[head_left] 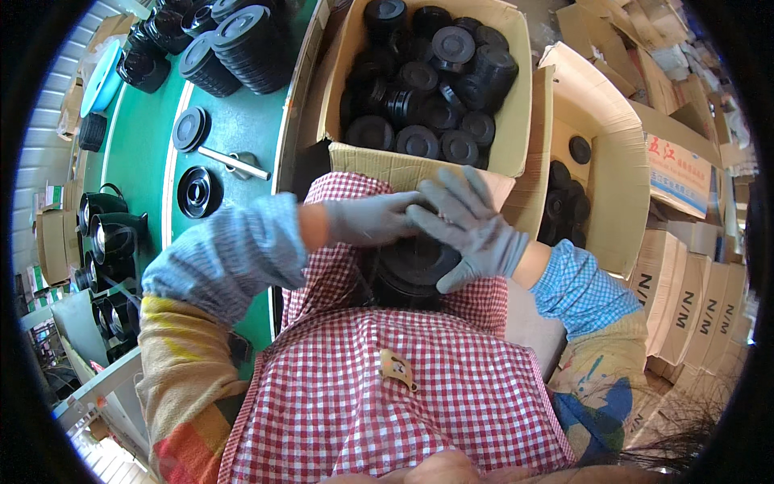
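In my lap rests a round black lid-like part (415, 262), its far side covered by my hands. My right hand (472, 230), in a grey glove, is over its right side with the fingers spread and the thumb apart. Also grey-gloved, my left hand (371, 220) reaches in from the left above the same part. Its fingertips meet or overlap those of my right hand, so I cannot see whether they pinch anything.
Beyond my knees an open cardboard box (423, 165) holds many black round lids (419, 77). Right of it, another open box (617, 194) has some inside. On the green table (153, 121) lie stacked black discs (250, 48), a black ring (199, 192) and a metal-handled tool (234, 163).
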### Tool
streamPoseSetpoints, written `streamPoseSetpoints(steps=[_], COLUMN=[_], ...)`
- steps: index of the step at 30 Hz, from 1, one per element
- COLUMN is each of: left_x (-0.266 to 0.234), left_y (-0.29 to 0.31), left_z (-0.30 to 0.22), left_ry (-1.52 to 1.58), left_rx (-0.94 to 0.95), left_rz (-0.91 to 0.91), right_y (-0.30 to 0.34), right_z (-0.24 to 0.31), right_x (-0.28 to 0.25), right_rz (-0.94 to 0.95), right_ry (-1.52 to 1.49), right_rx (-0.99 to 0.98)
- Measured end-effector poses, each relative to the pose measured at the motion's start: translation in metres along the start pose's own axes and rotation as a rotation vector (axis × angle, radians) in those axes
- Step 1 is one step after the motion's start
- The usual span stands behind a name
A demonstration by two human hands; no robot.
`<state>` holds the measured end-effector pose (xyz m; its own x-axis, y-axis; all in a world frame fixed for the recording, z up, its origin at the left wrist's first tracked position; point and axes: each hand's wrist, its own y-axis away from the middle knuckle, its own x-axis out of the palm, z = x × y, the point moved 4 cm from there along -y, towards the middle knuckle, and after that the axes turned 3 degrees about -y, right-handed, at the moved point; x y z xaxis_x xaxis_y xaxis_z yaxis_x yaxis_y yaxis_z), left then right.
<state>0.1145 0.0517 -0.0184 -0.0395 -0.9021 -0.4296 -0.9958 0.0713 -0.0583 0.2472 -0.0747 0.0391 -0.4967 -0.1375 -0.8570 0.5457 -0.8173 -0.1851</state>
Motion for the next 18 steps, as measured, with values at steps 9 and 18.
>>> streamPoseSetpoints(steps=[9,18], left_x=[-0.027,-0.002], left_y=[-0.032,-0.053], left_z=[-0.010,0.005], left_ry=[-0.165,-0.080], left_rx=[-0.467,-0.488], left_rz=[0.140,0.151], right_y=[-0.039,-0.068], right_z=[0.030,0.054], right_x=[0.008,0.038], right_rz=[-0.217,0.150], right_ry=[-0.004,-0.037], right_rx=[-0.230,-0.020])
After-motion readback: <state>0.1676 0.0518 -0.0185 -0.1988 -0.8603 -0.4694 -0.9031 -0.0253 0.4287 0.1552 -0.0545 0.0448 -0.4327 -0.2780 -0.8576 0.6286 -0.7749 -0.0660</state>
